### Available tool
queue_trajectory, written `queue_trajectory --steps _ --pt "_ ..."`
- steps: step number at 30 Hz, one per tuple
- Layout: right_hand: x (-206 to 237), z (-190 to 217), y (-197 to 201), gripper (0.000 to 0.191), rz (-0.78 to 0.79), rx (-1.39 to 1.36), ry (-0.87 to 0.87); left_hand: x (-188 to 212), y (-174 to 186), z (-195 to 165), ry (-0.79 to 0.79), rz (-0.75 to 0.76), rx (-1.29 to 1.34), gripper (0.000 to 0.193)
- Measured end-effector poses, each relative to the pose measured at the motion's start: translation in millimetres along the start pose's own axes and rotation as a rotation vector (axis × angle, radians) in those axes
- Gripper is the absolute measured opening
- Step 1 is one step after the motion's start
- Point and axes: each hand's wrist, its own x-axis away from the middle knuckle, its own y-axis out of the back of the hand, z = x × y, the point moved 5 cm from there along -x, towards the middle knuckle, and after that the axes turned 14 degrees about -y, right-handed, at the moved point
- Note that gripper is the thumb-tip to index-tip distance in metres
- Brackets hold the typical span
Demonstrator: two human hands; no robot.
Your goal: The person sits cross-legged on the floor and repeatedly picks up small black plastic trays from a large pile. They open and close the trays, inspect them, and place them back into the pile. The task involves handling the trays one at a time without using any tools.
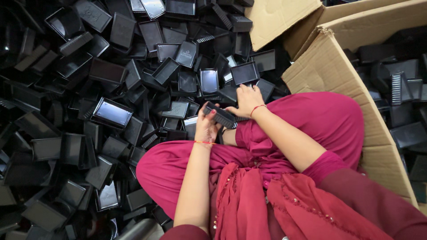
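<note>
While sitting cross-legged among the heap of black plastic trays (pixel 111 113), the person is gripping a ribbed black plastic piece (pixel 221 115) over the lap, left hand (pixel 207 126) closed underneath, right hand (pixel 247 101) pinching its far end; keeping both grips square should be helping alignment.

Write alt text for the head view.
Two hands, the left hand and right hand, hold a ribbed black plastic piece over a lap in magenta clothing, beside a heap of black trays and a cardboard box.
</note>
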Motion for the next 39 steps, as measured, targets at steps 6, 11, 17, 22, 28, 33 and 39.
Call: queue_trajectory --steps 6,11,17,22,28,33,39 --pt "-1 6 -6 0.052 -0.089 -0.104 0.107 1 -6 9 0.008 0.084 -0.010 0.063" --pt "5 13 -3 0.055 -0.204 -0.171 0.325 2 -4 6 0.016 0.052 -0.012 0.063" --pt "6 5 6 0.040 0.087 -0.154 -0.072 -4 5 7 -0.037 -0.009 -0.031 0.059" --pt "34 21 33 0.040 -0.012 -0.756 0.359 -11 8 8 -0.060 -0.028 0.036 0.052" --pt "59 34 42 0.038 -0.056 -0.884 0.393 -6 0 -3 -0.069 0.063 0.081 0.041" --pt "67 39 56 0.040 -0.055 -0.923 0.411 -1 -12 -10 -0.058 0.125 0.094 0.041" --pt "70 46 63 0.045 -0.023 -0.869 0.427 5 -23 -17 -0.044 0.181 0.165 0.046"
